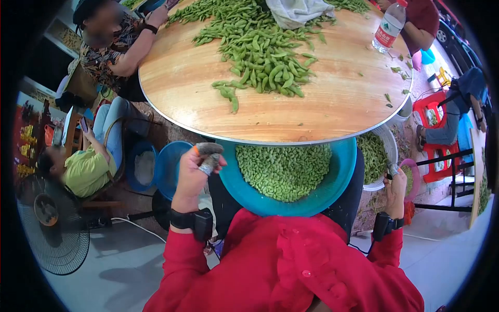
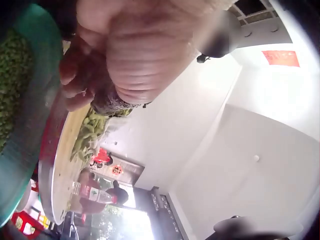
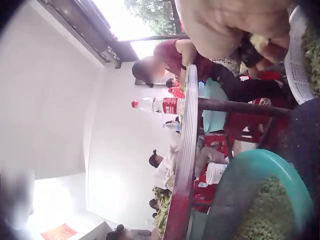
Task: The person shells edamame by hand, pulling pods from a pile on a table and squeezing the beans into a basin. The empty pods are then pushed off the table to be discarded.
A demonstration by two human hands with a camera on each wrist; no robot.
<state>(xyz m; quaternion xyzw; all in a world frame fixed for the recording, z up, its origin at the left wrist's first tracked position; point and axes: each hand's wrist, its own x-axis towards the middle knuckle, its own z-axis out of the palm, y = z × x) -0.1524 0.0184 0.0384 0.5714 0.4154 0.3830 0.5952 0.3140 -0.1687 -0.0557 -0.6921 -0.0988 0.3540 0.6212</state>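
Observation:
My left hand (image 1: 200, 166) is raised beside the left rim of a teal basin (image 1: 231, 182), its fingers curled and nothing visible in them. Grey coverings wrap its thumb and a finger, with an orange band on one. Shelled green beans (image 1: 283, 171) fill the basin's bottom. My right hand (image 1: 397, 182) is at the near right edge of a white basket (image 1: 392, 145) of green pods. Its fingers are bent, and a small pale patch shows among them in the right wrist view; I cannot tell whether they hold it. Soybean pods (image 1: 265, 57) lie heaped on the round table (image 1: 176, 83).
The table edge overhangs the basin. On the table are a white cloth (image 1: 299, 13) and a water bottle (image 1: 390, 28). Blue basins (image 1: 171, 169) and a fan (image 1: 49, 223) stand at left, a pink basin (image 1: 414, 182) at right. Other people sit around.

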